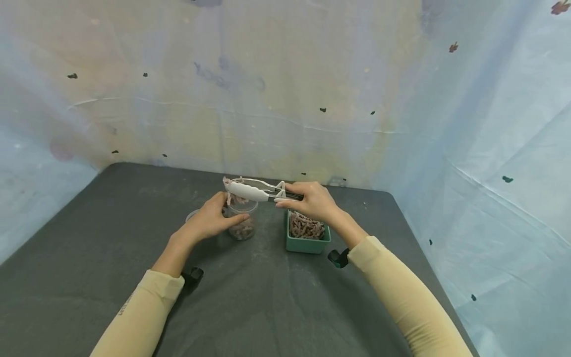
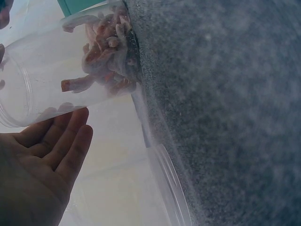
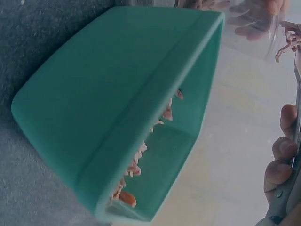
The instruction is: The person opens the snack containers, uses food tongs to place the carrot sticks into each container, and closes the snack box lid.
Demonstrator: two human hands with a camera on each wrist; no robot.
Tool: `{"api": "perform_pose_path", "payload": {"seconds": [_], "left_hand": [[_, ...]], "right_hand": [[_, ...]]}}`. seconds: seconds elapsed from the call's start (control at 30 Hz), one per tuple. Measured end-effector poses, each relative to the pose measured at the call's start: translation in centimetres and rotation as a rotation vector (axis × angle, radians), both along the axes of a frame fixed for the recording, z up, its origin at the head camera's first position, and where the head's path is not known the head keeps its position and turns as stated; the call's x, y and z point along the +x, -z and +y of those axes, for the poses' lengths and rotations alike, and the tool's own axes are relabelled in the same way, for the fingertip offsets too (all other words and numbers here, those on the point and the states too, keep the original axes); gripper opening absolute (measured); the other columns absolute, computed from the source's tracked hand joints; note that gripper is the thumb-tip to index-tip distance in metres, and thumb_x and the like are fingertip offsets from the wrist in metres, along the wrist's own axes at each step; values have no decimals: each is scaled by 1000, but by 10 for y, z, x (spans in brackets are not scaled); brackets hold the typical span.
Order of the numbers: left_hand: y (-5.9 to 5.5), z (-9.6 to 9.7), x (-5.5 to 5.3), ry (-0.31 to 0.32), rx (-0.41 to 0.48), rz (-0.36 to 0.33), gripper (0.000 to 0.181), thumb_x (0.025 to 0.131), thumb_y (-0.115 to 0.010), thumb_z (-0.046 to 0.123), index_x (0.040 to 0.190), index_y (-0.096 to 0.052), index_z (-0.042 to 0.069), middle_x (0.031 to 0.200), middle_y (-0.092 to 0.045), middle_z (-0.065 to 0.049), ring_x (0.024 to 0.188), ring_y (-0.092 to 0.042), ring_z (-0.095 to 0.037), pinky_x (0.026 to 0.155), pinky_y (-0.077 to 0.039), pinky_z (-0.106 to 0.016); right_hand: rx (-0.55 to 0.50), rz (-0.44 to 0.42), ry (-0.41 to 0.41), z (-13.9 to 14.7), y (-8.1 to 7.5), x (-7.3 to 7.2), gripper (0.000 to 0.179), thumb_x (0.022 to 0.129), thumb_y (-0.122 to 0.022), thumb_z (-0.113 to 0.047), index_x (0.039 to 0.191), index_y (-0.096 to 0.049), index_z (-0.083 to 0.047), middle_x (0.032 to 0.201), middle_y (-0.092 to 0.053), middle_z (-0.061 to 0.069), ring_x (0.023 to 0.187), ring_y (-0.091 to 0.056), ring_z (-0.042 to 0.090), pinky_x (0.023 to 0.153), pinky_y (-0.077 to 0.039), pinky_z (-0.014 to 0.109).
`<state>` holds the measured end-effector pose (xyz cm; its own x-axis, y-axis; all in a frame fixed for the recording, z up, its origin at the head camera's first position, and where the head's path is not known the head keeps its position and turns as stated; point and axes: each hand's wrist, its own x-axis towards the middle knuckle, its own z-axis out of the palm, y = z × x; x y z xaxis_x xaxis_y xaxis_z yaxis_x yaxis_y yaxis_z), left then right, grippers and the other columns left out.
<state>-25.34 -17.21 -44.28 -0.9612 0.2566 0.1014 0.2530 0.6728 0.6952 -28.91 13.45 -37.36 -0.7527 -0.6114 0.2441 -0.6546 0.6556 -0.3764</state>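
My left hand (image 1: 207,218) holds a clear plastic jar (image 2: 51,66) standing upright, thumb at the near side and fingers at the far side. Pinkish-brown strips (image 2: 106,56), which look like meat, lie in the jar's bottom. In my right hand (image 1: 314,201) is a pair of tongs (image 1: 250,192) with white tips and a dark handle. The tongs reach leftward over the jar's mouth and pinch a small bunch of strips (image 1: 227,184), some hanging down. Below the right hand stands a green rectangular tub (image 1: 308,245) holding many more such strips (image 3: 136,162).
A clear round rim (image 2: 171,188) shows beside the left hand, mostly hidden in the head view; its kind I cannot tell. The dark grey table (image 1: 250,307) runs up to pale plastic sheeting (image 1: 276,89) at the back and sides.
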Motion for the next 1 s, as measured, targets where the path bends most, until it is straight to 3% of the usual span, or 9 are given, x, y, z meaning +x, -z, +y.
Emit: {"api": "perform_pose_path", "payload": {"seconds": [0.2, 0.43, 0.67, 0.9, 1.0], "left_hand": [[1, 1, -1, 13, 22, 10, 70, 97, -72, 50, 138, -48, 0, 137, -50, -23, 128, -54, -42, 98, -47, -60], [-1, 1, 0, 4, 10, 5, 69, 97, -72, 51, 139, -47, 1, 130, -53, -21, 112, -58, -35, 87, -50, -53], [-2, 0, 0, 0, 5, 8, 66, 97, -71, 50, 135, -49, 2, 126, -54, -19, 109, -58, -34, 86, -50, -51], [-1, 1, -2, -1, -11, 9, 69, 97, -71, 53, 136, -49, 0, 129, -53, -21, 112, -58, -36, 87, -50, -53], [-1, 1, -2, -8, -28, 8, 76, 97, -70, 55, 141, -47, -2, 130, -53, -22, 113, -58, -37, 89, -50, -55]], "right_hand": [[10, -9, 4, -4, 4, 0, 66, 95, -75, -46, 148, -59, -9, 145, -62, 14, 126, -64, 31, 101, -54, 51], [54, -27, 22, -2, 9, 1, 66, 96, -73, -47, 149, -58, -10, 146, -60, 15, 129, -62, 32, 101, -53, 51], [73, -29, 34, -2, 11, 0, 66, 96, -73, -49, 148, -59, -12, 146, -61, 14, 125, -64, 30, 99, -55, 50], [180, 95, 26, -1, 5, 0, 67, 96, -70, -55, 148, -60, -15, 134, -69, 8, 104, -72, 25, 79, -59, 44], [220, 160, 18, 0, 0, 0, 66, 95, -70, -56, 148, -61, -17, 130, -70, 6, 98, -72, 24, 76, -59, 43]]}}
